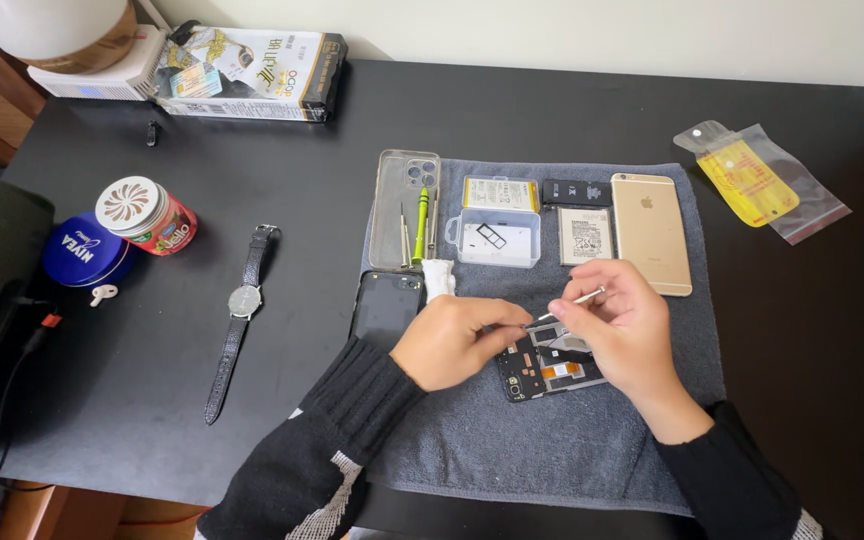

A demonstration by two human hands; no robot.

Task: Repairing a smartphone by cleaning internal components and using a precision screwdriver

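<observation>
Head view: both hands pinch tweezers over opened phone; gold phone, batteries behind.

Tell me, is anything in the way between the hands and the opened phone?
No. The left hand rests on the opened phone, and the right hand holds thin tweezers just above it, nothing between.

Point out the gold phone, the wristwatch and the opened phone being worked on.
gold phone (pixel 651 233), head view, middle of its back.
wristwatch (pixel 244 300), head view, on its round dial.
opened phone (pixel 537 371), head view, exposed board between the hands.
</observation>
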